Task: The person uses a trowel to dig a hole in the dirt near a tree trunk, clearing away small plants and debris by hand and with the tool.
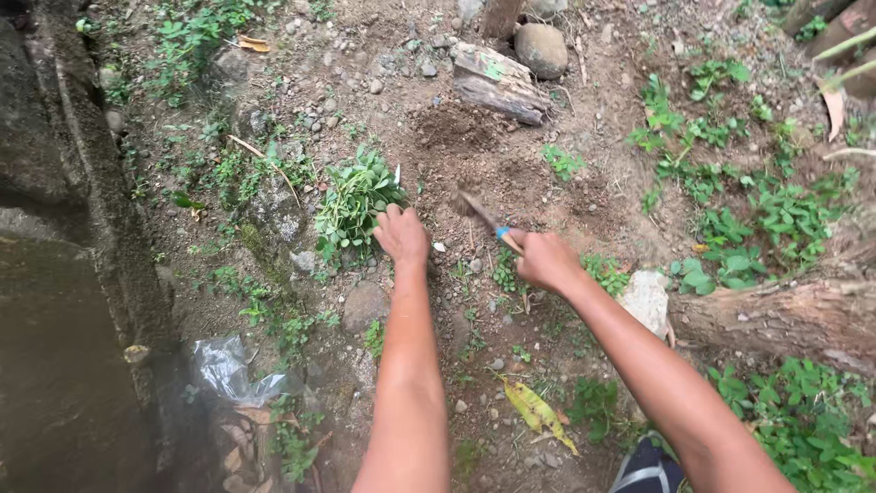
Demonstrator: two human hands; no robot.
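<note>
My left hand (401,235) rests knuckles-up on the bare soil, its fingers curled against a bunch of pulled green weeds (354,201) lying to its left. My right hand (545,260) is closed around the handle of a small digging tool (484,219) with a blue band near the grip. The tool's blade points up and left into loose brown dirt (456,137). Small weeds (505,272) grow between the two hands.
A split log (497,84) and a round stone (541,48) lie beyond the dug patch. A tree trunk (776,315) and a pale rock (646,299) sit at right. A clear plastic bag (228,372) lies lower left beside a dark concrete edge (82,274). A yellow leaf (537,413) is near my foot (646,470).
</note>
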